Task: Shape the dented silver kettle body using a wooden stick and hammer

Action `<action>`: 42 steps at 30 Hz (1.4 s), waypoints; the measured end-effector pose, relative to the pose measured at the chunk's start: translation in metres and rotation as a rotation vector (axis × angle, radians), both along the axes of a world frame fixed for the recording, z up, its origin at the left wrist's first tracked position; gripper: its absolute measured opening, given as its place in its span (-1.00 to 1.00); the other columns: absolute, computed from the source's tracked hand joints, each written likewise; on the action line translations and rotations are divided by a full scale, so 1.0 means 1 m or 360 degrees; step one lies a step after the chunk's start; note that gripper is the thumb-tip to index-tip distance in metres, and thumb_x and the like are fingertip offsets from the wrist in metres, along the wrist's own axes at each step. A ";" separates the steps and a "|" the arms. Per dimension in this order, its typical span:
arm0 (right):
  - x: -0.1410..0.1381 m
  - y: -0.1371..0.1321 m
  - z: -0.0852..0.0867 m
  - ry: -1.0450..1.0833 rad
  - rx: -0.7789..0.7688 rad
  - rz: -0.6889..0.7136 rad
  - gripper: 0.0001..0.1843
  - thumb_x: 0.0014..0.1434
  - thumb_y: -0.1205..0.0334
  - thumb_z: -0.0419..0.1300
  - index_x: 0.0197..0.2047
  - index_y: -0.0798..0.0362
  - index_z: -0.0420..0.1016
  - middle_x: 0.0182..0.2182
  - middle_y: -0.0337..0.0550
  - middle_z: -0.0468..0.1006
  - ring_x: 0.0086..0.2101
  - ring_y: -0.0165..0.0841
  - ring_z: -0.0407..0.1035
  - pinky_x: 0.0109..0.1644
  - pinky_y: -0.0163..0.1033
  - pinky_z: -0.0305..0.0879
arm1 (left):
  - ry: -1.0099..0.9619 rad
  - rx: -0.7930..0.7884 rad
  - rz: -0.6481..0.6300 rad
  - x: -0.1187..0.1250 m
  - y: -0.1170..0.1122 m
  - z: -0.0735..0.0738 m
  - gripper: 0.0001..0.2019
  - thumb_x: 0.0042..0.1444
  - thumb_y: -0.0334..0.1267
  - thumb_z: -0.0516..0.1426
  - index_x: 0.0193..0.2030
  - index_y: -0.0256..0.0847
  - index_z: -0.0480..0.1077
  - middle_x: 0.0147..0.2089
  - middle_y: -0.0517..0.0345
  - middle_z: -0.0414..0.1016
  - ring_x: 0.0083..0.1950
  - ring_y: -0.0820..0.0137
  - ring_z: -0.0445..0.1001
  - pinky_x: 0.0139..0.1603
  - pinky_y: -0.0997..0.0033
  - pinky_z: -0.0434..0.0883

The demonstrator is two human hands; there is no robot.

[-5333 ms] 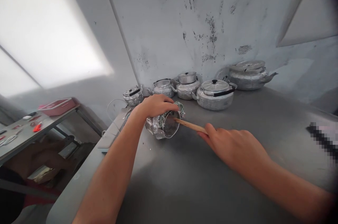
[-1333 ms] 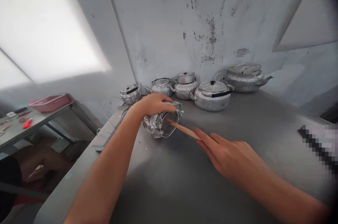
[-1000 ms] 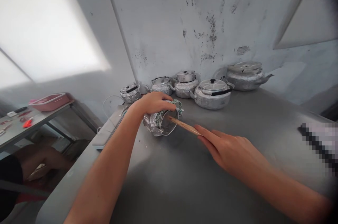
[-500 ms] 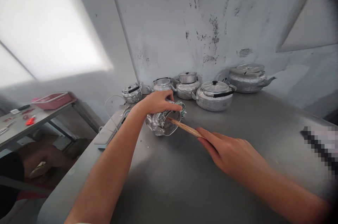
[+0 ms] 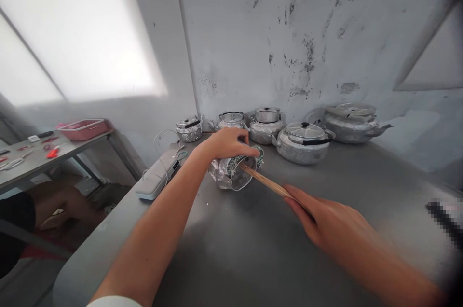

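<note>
My left hand (image 5: 229,143) is closed over the top of a small silvery kettle (image 5: 221,177). The kettle lies tipped on its side, its round open mouth turned toward my right hand. Green-and-white cord (image 5: 235,164) shows by its rim and under my fingers. In my right hand (image 5: 307,210), pinched between thumb and fingers, is a thin wooden stick (image 5: 269,183), perhaps a pair of chopsticks. Its far end reaches inside the kettle's mouth, where the tip is hidden.
Several metal kettles (image 5: 303,145) stand along the wall on the grey table (image 5: 231,258). A pale case (image 5: 159,176) with a white cable lies at the left. A lower table holds a pink basket (image 5: 85,129) and orange item (image 5: 53,152). A person's arm (image 5: 60,201) shows beneath.
The camera view has shifted, so everything sits farther right and slightly lower. Both hands keep their holds, and the stick still reaches into the kettle's mouth.
</note>
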State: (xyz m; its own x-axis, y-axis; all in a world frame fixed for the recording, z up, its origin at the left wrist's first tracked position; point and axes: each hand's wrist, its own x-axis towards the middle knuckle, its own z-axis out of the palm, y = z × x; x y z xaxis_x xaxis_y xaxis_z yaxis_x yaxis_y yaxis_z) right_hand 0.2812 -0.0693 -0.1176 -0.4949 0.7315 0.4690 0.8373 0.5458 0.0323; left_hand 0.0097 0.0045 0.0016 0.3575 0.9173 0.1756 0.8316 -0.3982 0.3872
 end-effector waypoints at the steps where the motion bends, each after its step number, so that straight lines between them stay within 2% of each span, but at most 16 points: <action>1: 0.001 0.001 -0.001 -0.0020 -0.0017 -0.0009 -0.55 0.48 -0.03 -0.14 0.02 -0.09 0.54 -0.44 -0.20 0.66 -0.60 -0.31 0.47 -0.58 -0.27 0.05 | -0.0015 0.0011 0.0023 0.000 0.000 0.000 -0.55 -0.02 0.27 0.25 -0.32 -0.11 0.50 -0.29 0.19 0.54 -0.24 0.27 0.47 -0.30 0.35 0.28; 4: 0.003 0.003 -0.003 -0.0048 -0.0059 -0.0045 -0.56 0.46 -0.04 -0.11 0.01 -0.10 0.55 -0.47 -0.21 0.64 -0.59 -0.29 0.48 -0.58 -0.27 0.08 | -0.0044 -0.0008 0.0070 0.000 0.000 0.002 -0.55 -0.05 0.29 0.26 -0.31 -0.07 0.60 -0.23 0.19 0.60 -0.17 0.25 0.50 -0.26 0.36 0.33; 7: 0.005 0.002 -0.001 -0.0008 -0.0103 -0.0052 -0.55 0.46 -0.04 -0.13 -0.01 -0.10 0.55 -0.52 -0.22 0.61 -0.60 -0.29 0.47 -0.58 -0.27 0.08 | -0.0057 -0.0087 0.0073 0.001 -0.001 0.004 -0.53 -0.07 0.30 0.27 -0.29 -0.04 0.65 -0.24 0.19 0.62 -0.18 0.23 0.52 -0.28 0.36 0.34; 10: 0.005 -0.002 0.007 -0.0027 -0.0135 -0.0029 -0.56 0.46 -0.01 -0.13 -0.08 -0.09 0.55 -0.58 -0.23 0.58 -0.62 -0.29 0.45 -0.58 -0.27 0.06 | -0.0092 -0.0098 0.0084 0.003 -0.001 0.004 -0.50 -0.08 0.33 0.26 -0.30 -0.08 0.62 -0.25 0.16 0.62 -0.19 0.22 0.52 -0.31 0.35 0.34; 15: 0.002 -0.008 0.014 -0.0121 -0.0147 -0.0059 -0.60 0.47 0.03 -0.11 -0.16 -0.11 0.53 -0.57 -0.25 0.60 -0.59 -0.24 0.51 -0.58 -0.26 0.01 | -0.0131 0.0010 0.0084 0.005 0.001 -0.001 -0.41 -0.11 0.38 0.26 -0.21 -0.11 0.50 -0.18 0.13 0.60 -0.20 0.21 0.52 -0.30 0.34 0.33; 19: -0.001 -0.008 0.015 -0.0223 -0.0254 -0.0108 -0.65 0.47 0.11 -0.10 -0.14 -0.12 0.52 -0.58 -0.27 0.61 -0.57 -0.18 0.55 -0.59 -0.25 -0.02 | -0.0194 0.0289 0.0062 0.008 0.003 -0.006 -0.52 0.12 0.28 0.15 -0.36 -0.15 0.49 -0.30 0.13 0.58 -0.23 0.25 0.50 -0.24 0.33 0.32; 22: -0.002 -0.009 0.015 -0.0261 -0.0268 -0.0158 -0.64 0.48 0.11 -0.12 -0.09 -0.12 0.51 -0.57 -0.25 0.61 -0.56 -0.15 0.56 -0.59 -0.24 -0.06 | -0.0201 0.0370 0.0040 0.008 0.001 -0.006 -0.45 0.28 0.23 0.01 -0.42 -0.16 0.53 -0.39 0.12 0.56 -0.30 0.28 0.50 -0.21 0.31 0.34; 23: -0.003 -0.010 0.014 -0.0274 -0.0271 -0.0175 -0.64 0.48 0.10 -0.12 -0.10 -0.11 0.50 -0.58 -0.24 0.61 -0.57 -0.14 0.55 -0.59 -0.24 -0.08 | -0.0192 0.0317 0.0012 0.007 -0.001 -0.005 -0.44 0.29 0.24 -0.01 -0.38 -0.15 0.56 -0.36 0.12 0.59 -0.28 0.27 0.51 -0.20 0.31 0.35; 25: -0.003 -0.010 0.012 -0.0282 -0.0291 -0.0193 -0.65 0.48 0.10 -0.11 -0.13 -0.09 0.49 -0.58 -0.24 0.60 -0.58 -0.15 0.54 -0.59 -0.25 -0.13 | -0.0156 0.0153 -0.0058 0.003 -0.006 -0.003 -0.45 0.23 0.29 0.04 -0.18 -0.11 0.63 -0.15 0.11 0.65 -0.13 0.22 0.56 -0.12 0.32 0.38; 27: -0.003 -0.010 0.010 -0.0258 -0.0330 -0.0187 -0.65 0.48 0.10 -0.11 -0.15 -0.07 0.48 -0.59 -0.24 0.59 -0.58 -0.18 0.53 -0.58 -0.25 -0.14 | -0.0090 0.0083 -0.0105 0.000 -0.012 -0.004 -0.41 0.12 0.32 0.16 0.07 -0.07 0.59 0.15 0.10 0.57 0.12 0.12 0.50 0.06 0.30 0.38; 29: -0.003 -0.010 0.009 -0.0208 -0.0387 -0.0175 -0.65 0.48 0.12 -0.11 -0.16 -0.04 0.48 -0.59 -0.23 0.57 -0.58 -0.21 0.52 -0.58 -0.26 -0.11 | -0.0056 0.0136 -0.0142 -0.002 -0.017 -0.006 -0.34 0.09 0.30 0.20 0.21 -0.05 0.51 0.29 0.07 0.46 0.27 0.08 0.40 0.21 0.26 0.31; 32: -0.006 -0.012 0.012 -0.0084 -0.0565 -0.0093 -0.63 0.48 0.16 -0.12 -0.17 -0.02 0.49 -0.54 -0.19 0.59 -0.51 -0.23 0.55 -0.55 -0.25 -0.03 | -0.0065 0.0201 -0.0177 -0.001 -0.023 -0.011 -0.36 0.13 0.33 0.15 0.22 0.01 0.50 0.32 0.10 0.42 0.30 0.09 0.37 0.29 0.24 0.26; 35: -0.011 -0.017 0.016 0.0036 -0.0739 0.0013 -0.58 0.48 0.15 -0.12 -0.30 -0.02 0.48 -0.50 -0.17 0.61 -0.45 -0.25 0.57 -0.50 -0.24 0.06 | -0.0029 0.0205 -0.0093 0.003 -0.026 -0.011 -0.38 0.16 0.38 0.09 0.19 0.08 0.51 0.27 0.10 0.42 0.22 0.09 0.42 0.24 0.20 0.31; 39: -0.017 -0.023 0.016 0.0106 -0.0795 0.0016 -0.56 0.48 0.15 -0.13 -0.34 -0.02 0.45 -0.49 -0.16 0.60 -0.44 -0.28 0.55 -0.47 -0.25 0.12 | 0.0204 0.0178 0.0033 0.008 -0.027 -0.008 -0.40 0.13 0.29 0.14 0.24 0.10 0.45 0.17 -0.01 0.37 -0.02 0.08 0.52 0.08 0.11 0.40; 42: -0.017 -0.024 0.013 0.0143 -0.0801 -0.0007 -0.57 0.49 0.14 -0.17 -0.27 -0.01 0.46 -0.44 -0.13 0.62 -0.46 -0.29 0.53 -0.47 -0.24 0.12 | 0.0317 0.0161 0.0025 0.009 -0.029 -0.007 -0.39 0.12 0.27 0.14 0.30 0.21 0.39 0.24 0.00 0.28 0.05 0.05 0.49 0.10 0.08 0.40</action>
